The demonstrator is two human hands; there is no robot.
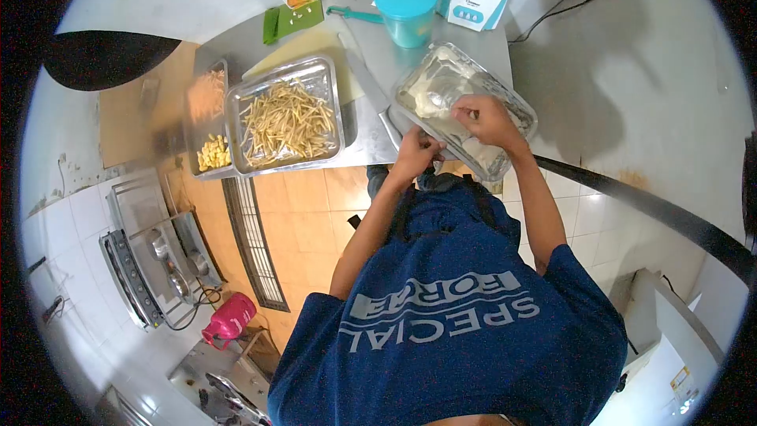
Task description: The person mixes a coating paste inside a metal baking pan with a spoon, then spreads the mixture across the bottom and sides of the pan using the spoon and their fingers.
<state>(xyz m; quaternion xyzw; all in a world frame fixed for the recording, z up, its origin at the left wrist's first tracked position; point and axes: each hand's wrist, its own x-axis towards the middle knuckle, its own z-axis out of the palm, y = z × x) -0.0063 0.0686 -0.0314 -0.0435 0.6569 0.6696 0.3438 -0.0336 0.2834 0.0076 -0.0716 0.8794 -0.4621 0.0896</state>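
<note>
Head view: The rectangular metal tray (519, 110) sits at the right end of the counter (244, 43), projecting past its near edge. It contains a white, flour-like substance (435, 95), heaped toward the far-left portion. The left hand (418, 156) grasps the tray's near-left rim with fingers curled. The right hand (484, 120) is positioned over the tray, fingers bunched; whether they grip any of the contents cannot be determined. Toward the left end, a square steel tray (319, 71) at the near edge contains thin yellow-brown sticks (288, 122). Adjoining it, at the near-left corner, a second steel tray (195, 138) contains orange shreds (208, 95) and yellow chunks (214, 153). A lidded turquoise tub (406, 8) stands near the far edge, beside the blender (478, 1)
</note>
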